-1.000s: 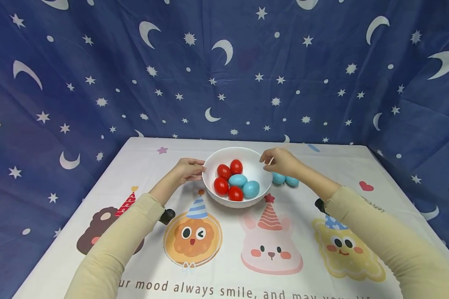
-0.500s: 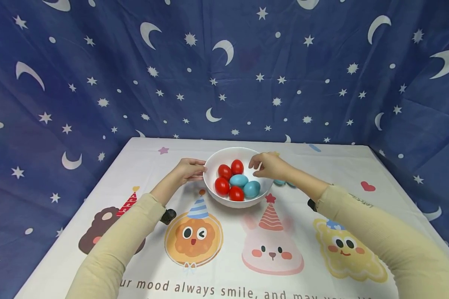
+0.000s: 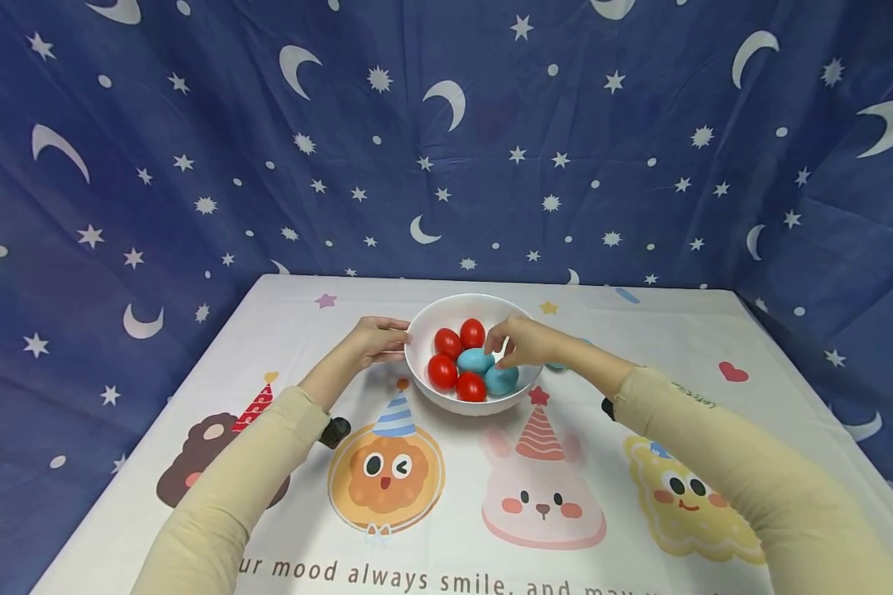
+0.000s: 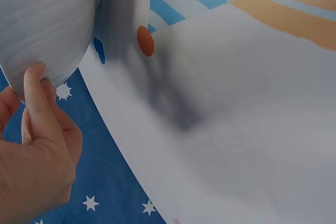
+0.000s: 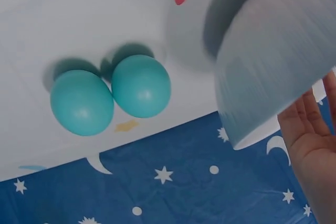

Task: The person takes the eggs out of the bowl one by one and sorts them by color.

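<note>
A white bowl (image 3: 472, 406) stands on the table, with several red eggs (image 3: 442, 373) and two blue eggs (image 3: 502, 379) inside. My left hand (image 3: 375, 339) holds the bowl's left rim, with fingers against the outer wall in the left wrist view. Over the right rim reaches my right hand (image 3: 524, 340). Its thumb and fingers are bent and spread just at the blue eggs; whether they touch is unclear. In the right wrist view its fingers disappear behind the bowl wall. Outside the bowl, two more blue eggs (image 5: 142, 86) lie side by side, mostly hidden by my right arm in the head view.
A white cloth printed with cartoon figures covers the table (image 3: 461, 479). Behind it and at the sides hangs a dark blue curtain (image 3: 491, 149) with moons and stars. Black wrist cameras (image 3: 335, 432) sit under the sleeves.
My right hand has moved left and down, from the bowl's right rim to the blue eggs inside. The left hand and the bowl have stayed in place.
</note>
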Motion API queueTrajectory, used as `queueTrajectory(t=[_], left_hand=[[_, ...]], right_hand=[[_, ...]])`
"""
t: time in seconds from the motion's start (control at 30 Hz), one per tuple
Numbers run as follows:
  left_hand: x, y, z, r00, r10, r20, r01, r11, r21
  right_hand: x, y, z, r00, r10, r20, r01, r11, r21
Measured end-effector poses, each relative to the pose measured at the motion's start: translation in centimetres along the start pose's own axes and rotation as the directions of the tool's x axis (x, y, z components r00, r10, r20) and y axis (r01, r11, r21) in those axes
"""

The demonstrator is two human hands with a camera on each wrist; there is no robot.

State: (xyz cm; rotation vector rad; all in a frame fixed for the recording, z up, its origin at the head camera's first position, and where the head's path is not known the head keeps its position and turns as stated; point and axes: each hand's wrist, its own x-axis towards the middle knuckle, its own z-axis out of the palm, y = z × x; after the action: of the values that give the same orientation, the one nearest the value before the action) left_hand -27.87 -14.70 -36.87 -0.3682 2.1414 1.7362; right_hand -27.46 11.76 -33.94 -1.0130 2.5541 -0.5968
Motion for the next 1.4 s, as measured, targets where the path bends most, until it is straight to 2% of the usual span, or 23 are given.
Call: queueTrajectory(t=[0.17,0.43,0.77,1.0,1.4], left_hand=[[0.0,0.1,0.0,1.000,0.007,0.011,-0.007,1.000,-0.013],[-0.1,0.1,-0.1,1.000,0.010,0.014,-0.010,1.000,-0.009],[0.0,0.2,-0.1,1.000,0.003,0.016,-0.003,1.000,-0.006],[-0.2,0.3,-0.2,1.000,-0.022,0.016,0.022,1.000,-0.010],[0.1,0.2,-0.1,1.000,-0.019,0.009,0.019,1.000,-0.001]], right_hand=[[0.1,0.4,0.3,0.999,0.010,0.044,-0.010,1.000,0.002],[0.2,1.2,0.8,0.998,-0.011,0.054,0.010,1.000,0.011],[0.4,0.9,1.0,0.989,0.022,0.148,-0.023,1.000,0.002],[0.6,0.8,1.4,0.990,0.044,0.136,-0.039,0.998,-0.041],[0.5,1.0,1.3,0.989,0.036,0.140,-0.031,0.999,-0.035]])
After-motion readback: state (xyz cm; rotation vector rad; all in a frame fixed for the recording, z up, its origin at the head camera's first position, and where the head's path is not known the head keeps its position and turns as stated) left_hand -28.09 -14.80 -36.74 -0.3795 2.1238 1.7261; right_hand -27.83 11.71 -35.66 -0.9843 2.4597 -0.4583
